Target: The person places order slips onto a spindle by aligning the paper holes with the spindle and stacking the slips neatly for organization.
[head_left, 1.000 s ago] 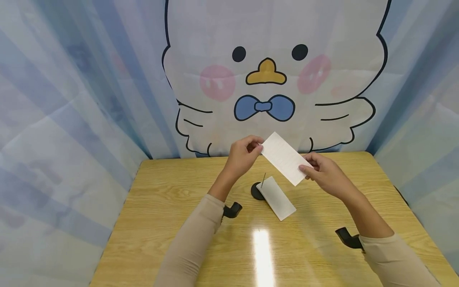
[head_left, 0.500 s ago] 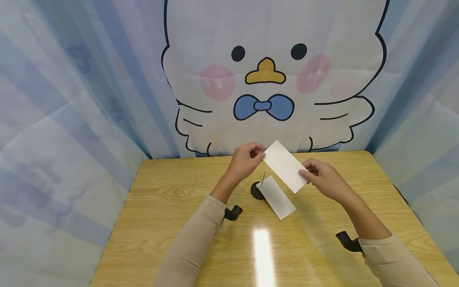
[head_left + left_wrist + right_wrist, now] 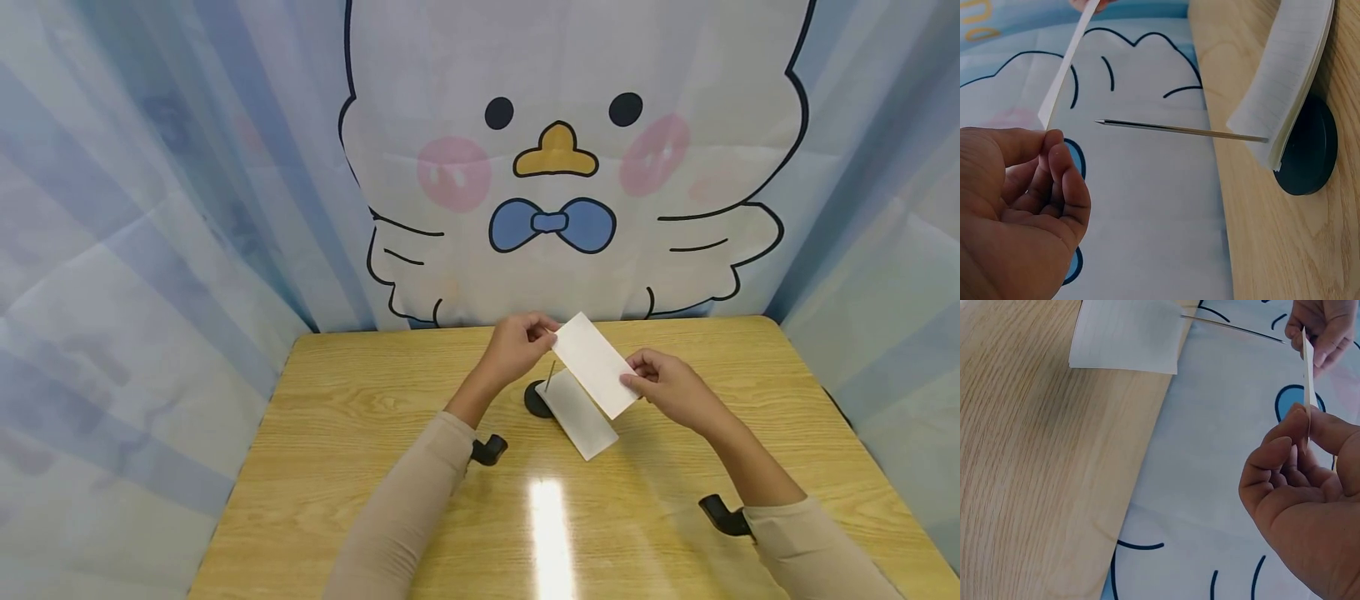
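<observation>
Between both hands a white paper slip (image 3: 595, 364) is held up, slanting down to the right in the head view. My left hand (image 3: 517, 348) pinches its upper left corner between thumb and fingers. At the lower right edge, my right hand (image 3: 667, 387) pinches it the same way. Below stands a receipt spike, its round black base (image 3: 1317, 147) on the table and its thin metal spike (image 3: 1179, 130) pointing up. A stack of lined paper slips (image 3: 579, 414) is pierced on the spike near one corner. The held slip is above this stack, apart from the spike's tip.
The wooden table (image 3: 360, 467) bears a bright light reflection near its front. Behind it hangs a curtain (image 3: 555, 275) printed with a white cartoon bird. Black wrist mounts (image 3: 489, 450) stick out from both sleeves.
Both hands have lowered the paper slip toward the spike and the stack, and it now overlaps the stack in the head view. The spike and stack have not moved.
</observation>
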A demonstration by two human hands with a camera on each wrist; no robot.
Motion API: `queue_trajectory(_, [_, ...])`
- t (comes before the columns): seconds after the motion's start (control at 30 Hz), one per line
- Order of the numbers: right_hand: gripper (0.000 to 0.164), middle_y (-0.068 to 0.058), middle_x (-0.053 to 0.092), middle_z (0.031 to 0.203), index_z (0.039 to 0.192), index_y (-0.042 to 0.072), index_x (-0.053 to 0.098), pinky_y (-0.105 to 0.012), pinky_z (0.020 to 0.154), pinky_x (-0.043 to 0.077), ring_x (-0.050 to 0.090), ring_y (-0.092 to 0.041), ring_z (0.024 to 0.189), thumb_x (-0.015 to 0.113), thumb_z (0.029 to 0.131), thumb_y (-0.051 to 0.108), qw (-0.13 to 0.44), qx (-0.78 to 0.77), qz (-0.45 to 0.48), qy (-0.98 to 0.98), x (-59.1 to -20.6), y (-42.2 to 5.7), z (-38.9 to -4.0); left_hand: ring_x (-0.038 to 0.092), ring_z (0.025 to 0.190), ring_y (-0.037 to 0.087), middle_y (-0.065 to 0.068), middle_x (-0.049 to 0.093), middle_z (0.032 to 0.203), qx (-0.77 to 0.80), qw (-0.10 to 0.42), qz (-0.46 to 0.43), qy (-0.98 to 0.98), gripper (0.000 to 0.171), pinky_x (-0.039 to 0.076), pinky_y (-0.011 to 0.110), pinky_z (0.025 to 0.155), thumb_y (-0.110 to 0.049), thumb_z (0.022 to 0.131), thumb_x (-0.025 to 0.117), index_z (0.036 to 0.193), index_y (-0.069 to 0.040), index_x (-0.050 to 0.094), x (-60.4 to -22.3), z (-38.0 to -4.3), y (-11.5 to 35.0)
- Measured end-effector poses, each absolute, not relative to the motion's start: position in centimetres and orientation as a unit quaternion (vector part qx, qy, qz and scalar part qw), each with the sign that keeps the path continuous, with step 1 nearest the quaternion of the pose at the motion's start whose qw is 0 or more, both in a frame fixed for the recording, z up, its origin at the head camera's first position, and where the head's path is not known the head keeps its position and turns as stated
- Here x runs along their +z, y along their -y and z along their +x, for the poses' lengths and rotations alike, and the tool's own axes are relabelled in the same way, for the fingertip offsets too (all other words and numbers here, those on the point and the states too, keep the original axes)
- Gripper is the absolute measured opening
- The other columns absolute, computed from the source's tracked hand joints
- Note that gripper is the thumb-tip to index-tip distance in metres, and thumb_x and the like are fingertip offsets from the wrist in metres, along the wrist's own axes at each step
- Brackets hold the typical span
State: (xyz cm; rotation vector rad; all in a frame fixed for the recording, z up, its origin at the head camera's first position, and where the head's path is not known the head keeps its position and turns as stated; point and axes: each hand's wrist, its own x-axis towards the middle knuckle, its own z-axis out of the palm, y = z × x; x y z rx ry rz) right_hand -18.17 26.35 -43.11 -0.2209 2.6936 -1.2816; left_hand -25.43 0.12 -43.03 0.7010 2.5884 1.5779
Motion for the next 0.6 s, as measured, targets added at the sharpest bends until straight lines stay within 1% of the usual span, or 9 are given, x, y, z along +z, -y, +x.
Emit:
queue_trajectory(0.17, [0.025, -0.011, 0.066, 0.096, 0.117, -0.005, 0.063, -0.026, 0.067, 0.053, 0.06, -0.019, 0.082, 0.064, 0.103, 0.015, 0.08, -0.425, -0.074, -0.899, -43.6, -26.5, -18.2, 0.057, 0.072, 0.013, 0.004, 0.069, 0.087, 0.498, 0.015, 0.228, -0.836, 0.015, 0.047, 0.021, 0.063, -0.012, 0.101, 0.067, 0.112, -0.006, 0.076, -43.6, -25.4, -0.1])
queue_trajectory(0.4, [0.024, -0.012, 0.066, 0.096, 0.116, -0.006, 0.062, -0.026, 0.066, 0.053, 0.061, -0.019, 0.082, 0.064, 0.103, 0.014, 0.086, -0.434, -0.077, -0.894, -44.5, -26.7, -18.2, 0.06, 0.077, 0.012, 0.003, 0.069, 0.089, 0.492, 0.027, 0.225, -0.841, 0.015, 0.051, 0.023, 0.068, -0.014, 0.101, 0.067, 0.113, -0.006, 0.074, -44.2, -25.3, -0.1])
queue_trajectory(0.6, [0.025, -0.012, 0.066, 0.096, 0.118, -0.005, 0.062, -0.025, 0.066, 0.053, 0.062, -0.023, 0.084, 0.064, 0.104, 0.016, 0.094, -0.437, -0.079, -0.891, -45.1, -26.7, -18.2, 0.061, 0.078, 0.012, 0.003, 0.069, 0.09, 0.492, 0.036, 0.215, -0.843, 0.015, 0.052, 0.023, 0.07, -0.013, 0.101, 0.067, 0.113, -0.007, 0.074, -44.7, -25.2, -0.1])
